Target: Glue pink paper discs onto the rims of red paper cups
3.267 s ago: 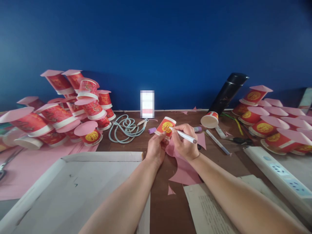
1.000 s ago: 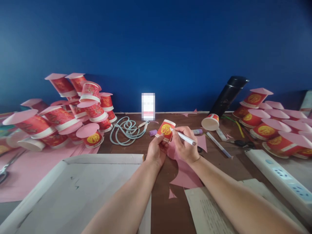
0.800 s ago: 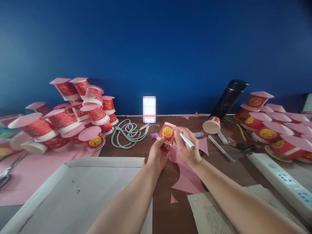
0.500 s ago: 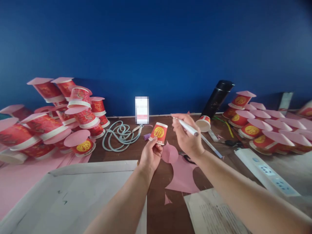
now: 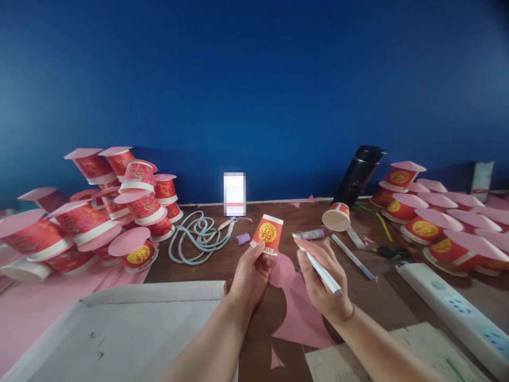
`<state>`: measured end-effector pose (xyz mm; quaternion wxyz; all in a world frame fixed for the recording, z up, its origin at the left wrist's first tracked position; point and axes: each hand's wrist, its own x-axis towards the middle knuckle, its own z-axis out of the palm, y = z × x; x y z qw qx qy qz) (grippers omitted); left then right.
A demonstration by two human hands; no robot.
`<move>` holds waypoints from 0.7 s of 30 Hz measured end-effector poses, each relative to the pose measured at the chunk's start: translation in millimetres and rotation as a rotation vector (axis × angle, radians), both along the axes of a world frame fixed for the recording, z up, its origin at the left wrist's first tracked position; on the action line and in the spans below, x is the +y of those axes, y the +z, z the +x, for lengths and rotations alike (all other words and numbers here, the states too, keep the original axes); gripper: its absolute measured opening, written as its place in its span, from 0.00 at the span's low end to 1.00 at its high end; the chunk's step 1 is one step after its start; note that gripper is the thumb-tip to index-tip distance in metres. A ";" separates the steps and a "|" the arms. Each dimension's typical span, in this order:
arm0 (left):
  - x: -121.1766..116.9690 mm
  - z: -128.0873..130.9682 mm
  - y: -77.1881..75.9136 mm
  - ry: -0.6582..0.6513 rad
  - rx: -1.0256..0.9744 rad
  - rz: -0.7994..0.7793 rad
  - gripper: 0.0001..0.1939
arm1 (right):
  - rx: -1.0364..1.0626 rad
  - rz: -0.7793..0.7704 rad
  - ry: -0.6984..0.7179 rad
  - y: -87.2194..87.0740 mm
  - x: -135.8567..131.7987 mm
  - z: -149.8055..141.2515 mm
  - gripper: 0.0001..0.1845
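Observation:
My left hand (image 5: 251, 273) is closed on a small red paper cup (image 5: 269, 233) with a round yellow emblem, pinched near its white patterned edge and tilted. A white marker pen (image 5: 320, 270) sits in the closed fingers of my right hand (image 5: 324, 276), its tip to the upper left, a little right of the cup and apart from it. Under and between my hands lies cut pink paper (image 5: 300, 313) with a rounded piece at its top. Behind my right hand a purple glue stick (image 5: 310, 234) lies on the table, and its purple cap (image 5: 242, 239) lies left of the cup.
Red cups with pink paper tops (image 5: 143, 207) are piled at the left, and more such cups (image 5: 427, 228) stand at the right. A pale blue cable (image 5: 202, 239), a black flask (image 5: 360, 172), a loose cup (image 5: 336, 217), a power strip (image 5: 453, 300) and a white box lid (image 5: 155, 292) lie around.
The marker's tip was at the cup's emblem and has come away to the right. My right hand has moved right and down with it. The left hand keeps the cup; the view has shifted.

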<state>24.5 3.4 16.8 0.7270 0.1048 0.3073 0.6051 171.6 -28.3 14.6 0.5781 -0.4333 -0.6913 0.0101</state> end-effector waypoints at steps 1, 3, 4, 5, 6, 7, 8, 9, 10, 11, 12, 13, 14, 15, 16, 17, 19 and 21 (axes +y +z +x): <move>-0.2 0.6 -0.3 -0.007 0.001 -0.010 0.04 | 0.001 0.002 0.003 1.7 0.6 0.8 0.18; -0.6 2.0 -0.5 -0.016 0.007 -0.030 0.03 | -0.001 -0.002 0.010 3.6 -0.2 1.5 0.18; -0.8 2.9 -0.3 -0.019 0.012 -0.041 0.03 | -0.008 -0.007 0.013 4.0 -1.4 1.4 0.18; -1.1 3.8 0.0 -0.020 0.017 -0.048 0.02 | -0.020 -0.013 0.016 4.1 -2.8 1.0 0.17; -1.4 4.6 0.4 -0.021 0.022 -0.057 0.01 | -0.031 -0.014 0.017 4.2 -4.2 0.3 0.17; -1.8 5.3 1.0 -0.022 0.027 -0.066 0.01 | -0.040 -0.014 0.016 4.4 -5.4 -0.5 0.16; -2.2 5.9 1.6 -0.022 0.031 -0.076 0.01 | -0.045 -0.013 0.013 4.5 -6.3 -1.3 0.15; -2.6 6.3 2.3 -0.023 0.036 -0.088 0.01 | -0.046 -0.012 0.008 4.7 -6.9 -2.2 0.14; -3.0 6.5 2.9 -0.023 0.042 -0.099 0.01 | -0.046 -0.014 0.002 4.9 -7.1 -2.9 0.13; -3.4 6.5 3.3 -0.024 0.048 -0.107 0.02 | -0.047 -0.018 -0.003 5.0 -7.0 -3.5 0.12; -3.8 6.5 3.5 -0.029 0.052 -0.109 0.02 | -0.051 -0.023 -0.005 5.0 -6.7 -3.9 0.12; -4.3 6.4 3.6 -0.039 0.054 -0.106 0.02 | -0.058 -0.024 -0.005 5.0 -6.3 -4.1 0.12; -4.8 6.2 3.4 -0.051 0.054 -0.100 0.03 | -0.065 -0.021 -0.004 4.8 -5.8 -4.2 0.12; -5.2 6.1 3.1 -0.062 0.052 -0.094 0.03 | -0.071 -0.014 -0.003 4.6 -5.5 -4.3 0.13; -5.5 6.1 2.7 -0.071 0.049 -0.087 0.03 | -0.076 -0.008 -0.002 4.3 -5.2 -4.2 0.13; -5.8 6.2 2.2 -0.078 0.046 -0.082 0.03 | -0.077 -0.004 -0.004 4.0 -5.1 -4.2 0.14; -5.8 6.3 1.4 -0.082 0.038 -0.079 0.03 | -0.074 -0.007 -0.009 3.4 -5.1 -4.2 0.13; -5.3 6.2 1.1 -0.090 0.021 -0.087 0.03 | -0.073 -0.018 -0.011 2.8 -5.2 -4.1 0.13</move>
